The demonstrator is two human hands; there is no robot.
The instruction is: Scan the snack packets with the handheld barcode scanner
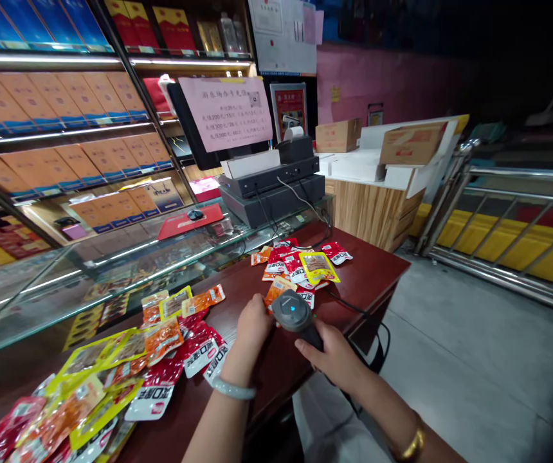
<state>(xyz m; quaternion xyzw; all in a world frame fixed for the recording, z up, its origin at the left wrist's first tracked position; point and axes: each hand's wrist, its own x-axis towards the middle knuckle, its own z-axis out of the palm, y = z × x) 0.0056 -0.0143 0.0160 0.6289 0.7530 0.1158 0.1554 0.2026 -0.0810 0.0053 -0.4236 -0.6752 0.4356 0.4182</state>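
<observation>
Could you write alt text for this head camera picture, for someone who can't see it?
At a shop counter, a person's right hand holds a grey barcode scanner over a small orange snack packet that the left hand touches on the dark red table. Heaps of red, yellow and orange snack packets lie alongside, with a glass display case and cash register behind.

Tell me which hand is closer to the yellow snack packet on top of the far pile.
Right. The right hand holds the grey barcode scanner just below the yellow snack packet; the left hand sits lower left, farther away.
</observation>
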